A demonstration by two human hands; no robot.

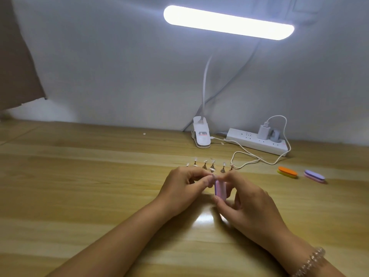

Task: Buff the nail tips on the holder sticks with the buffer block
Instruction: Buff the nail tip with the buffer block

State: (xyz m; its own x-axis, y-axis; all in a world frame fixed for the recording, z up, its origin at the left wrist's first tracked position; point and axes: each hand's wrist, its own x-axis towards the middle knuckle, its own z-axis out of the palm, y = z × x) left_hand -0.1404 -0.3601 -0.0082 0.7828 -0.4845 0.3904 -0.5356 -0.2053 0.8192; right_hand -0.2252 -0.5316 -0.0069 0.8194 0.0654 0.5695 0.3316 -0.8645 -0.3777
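Looking down through the head camera, you are working near the middle of the table [79,176], a little toward its near edge. Your left hand [184,184] is curling its fingers and pinching a small stick [212,175] between thumb and fingertips; the nail tip on it is too small and blurred to make out. Your right hand [245,204] is gripping the buffer [220,189], pink with a purple side, with the thumb at its lower end and the fingers wrapping round its far side. It is holding the buffer's upper end against what the left hand is pinching. Your forearms are reaching in from the near edge, and a beaded bracelet [313,260] is sitting on your right wrist.

Just beyond your hands, a row of sticks [212,165] is standing on the wood, each one carrying a clear tip on top. Toward the right edge, an orange buffer [287,172] and a purple buffer [314,176] are lying near each other, well apart from the row. Along the far edge, a lamp clamp [201,134] is sitting with its neck rising to a glowing light bar [228,22]. A power strip [257,143] is lying just right of the clamp, and a white charger [264,130] is sitting plugged into it. Its cable [249,156] is looping across the wood.
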